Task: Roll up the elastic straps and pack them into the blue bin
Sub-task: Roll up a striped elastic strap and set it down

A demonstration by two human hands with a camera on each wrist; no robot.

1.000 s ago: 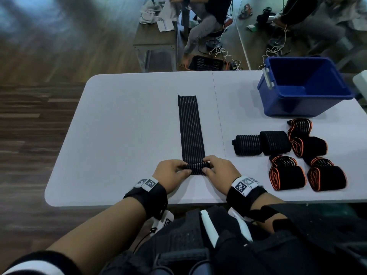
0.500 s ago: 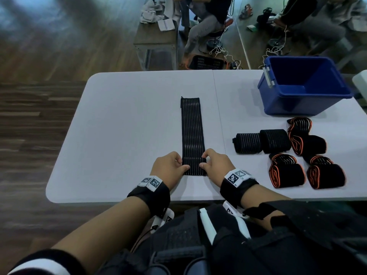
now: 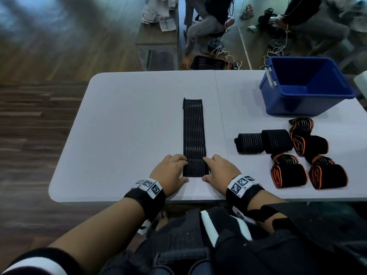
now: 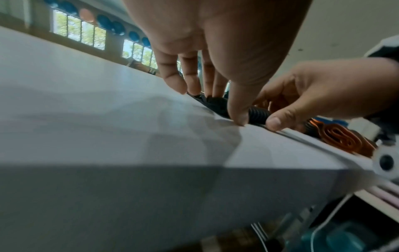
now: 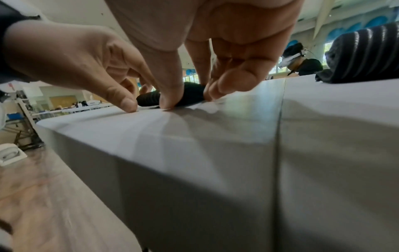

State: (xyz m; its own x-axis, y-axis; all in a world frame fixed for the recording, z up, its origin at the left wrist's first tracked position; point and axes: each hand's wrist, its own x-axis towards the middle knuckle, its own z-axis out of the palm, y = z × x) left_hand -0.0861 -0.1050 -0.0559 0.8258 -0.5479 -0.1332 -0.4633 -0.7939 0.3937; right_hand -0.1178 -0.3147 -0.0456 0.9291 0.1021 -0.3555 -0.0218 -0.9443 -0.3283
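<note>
A black elastic strap with grey stripes (image 3: 193, 128) lies flat down the middle of the white table (image 3: 129, 126). Its near end is wound into a small roll (image 3: 195, 168) (image 4: 259, 113) (image 5: 191, 95). My left hand (image 3: 171, 169) (image 4: 215, 95) grips the roll's left end, thumb in front and fingers behind. My right hand (image 3: 218, 169) (image 5: 194, 92) pinches the right end the same way. The open blue bin (image 3: 288, 104) stands at the far right; no strap shows inside it.
Two rolled black-grey straps (image 3: 262, 141) (image 5: 364, 54) and several orange-edged rolled straps (image 3: 309, 167) (image 4: 336, 136) lie right of my hands, in front of the bin. The table's front edge is just behind my wrists. People sit at other tables beyond.
Both hands have turned the roll away from me, so it is thicker and the flat part is shorter. The thumbs have come round to the roll's near side.
</note>
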